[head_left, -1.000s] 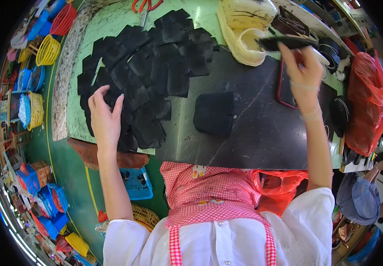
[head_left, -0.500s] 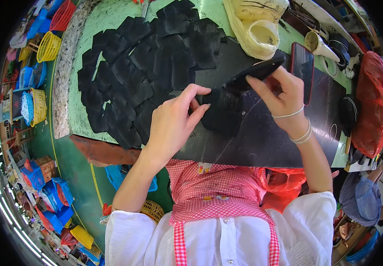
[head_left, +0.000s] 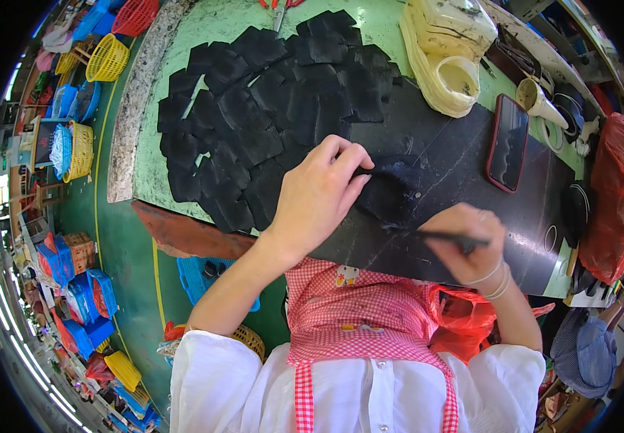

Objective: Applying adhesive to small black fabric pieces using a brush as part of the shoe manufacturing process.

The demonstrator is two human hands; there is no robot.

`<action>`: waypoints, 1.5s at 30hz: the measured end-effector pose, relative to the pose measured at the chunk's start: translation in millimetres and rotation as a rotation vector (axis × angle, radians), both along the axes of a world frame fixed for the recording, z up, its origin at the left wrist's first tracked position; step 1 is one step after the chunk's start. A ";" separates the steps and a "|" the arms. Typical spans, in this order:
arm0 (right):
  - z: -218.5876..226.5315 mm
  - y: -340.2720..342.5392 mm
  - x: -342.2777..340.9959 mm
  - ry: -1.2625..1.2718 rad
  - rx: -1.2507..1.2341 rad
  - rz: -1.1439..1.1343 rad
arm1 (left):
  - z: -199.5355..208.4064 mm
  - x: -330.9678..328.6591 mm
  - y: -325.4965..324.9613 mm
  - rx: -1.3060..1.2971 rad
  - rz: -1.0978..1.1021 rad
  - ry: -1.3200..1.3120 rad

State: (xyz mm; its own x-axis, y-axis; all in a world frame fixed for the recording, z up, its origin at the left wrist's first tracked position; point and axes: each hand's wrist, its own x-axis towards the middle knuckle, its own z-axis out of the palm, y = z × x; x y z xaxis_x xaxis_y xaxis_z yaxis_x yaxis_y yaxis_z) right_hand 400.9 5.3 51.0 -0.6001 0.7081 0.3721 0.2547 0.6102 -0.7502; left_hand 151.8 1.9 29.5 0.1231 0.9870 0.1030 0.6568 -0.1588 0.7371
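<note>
Near the middle of a dark work board (head_left: 370, 245), my left hand (head_left: 326, 187) is closed, with its thumb and fingertips pinching the edge of a flat black piece (head_left: 388, 196). That piece lies on the board, and its outline blends into the dark surface. Nearer to me on the right, my right hand (head_left: 465, 242) is closed round a thin dark flat tool (head_left: 445, 237) that points left. Motion blur hides its exact kind. Left of and beyond my left hand spreads a layer of overlapping flat black pieces (head_left: 254, 130).
A phone (head_left: 507, 144) rests at the board's right, below a plastic-wrapped yellowish container (head_left: 458, 83). Red-handled scissors (head_left: 279, 16) lie at the far edge. A red plastic bag (head_left: 613, 202) and a tape roll (head_left: 551, 135) sit at right. Baskets (head_left: 107, 58) stand leftward.
My right hand has come down toward me, bringing the dark flat tool from above the board to near its front edge. My left hand has shifted slightly right. The whole view has moved a little.
</note>
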 end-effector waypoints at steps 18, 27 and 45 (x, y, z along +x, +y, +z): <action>-8.0 14.0 -11.4 -0.168 0.293 0.081 | 5.3 -3.1 8.3 -0.280 -0.054 -0.072; -20.3 -10.9 -0.2 -0.108 0.335 0.053 | 4.4 -2.1 5.9 -0.297 -0.014 -0.048; 7.8 108.7 13.1 -0.037 0.221 -0.684 | -28.9 -161.8 62.5 0.524 0.468 0.613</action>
State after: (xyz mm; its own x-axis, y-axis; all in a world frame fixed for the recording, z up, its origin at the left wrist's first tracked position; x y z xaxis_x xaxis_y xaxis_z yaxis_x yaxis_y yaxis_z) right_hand 413.9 114.0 58.8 -0.0644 0.8404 0.5382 0.6574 0.4414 -0.6107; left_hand -10.1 64.4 0.6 -0.0951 0.7961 0.5976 0.9887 0.0059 0.1495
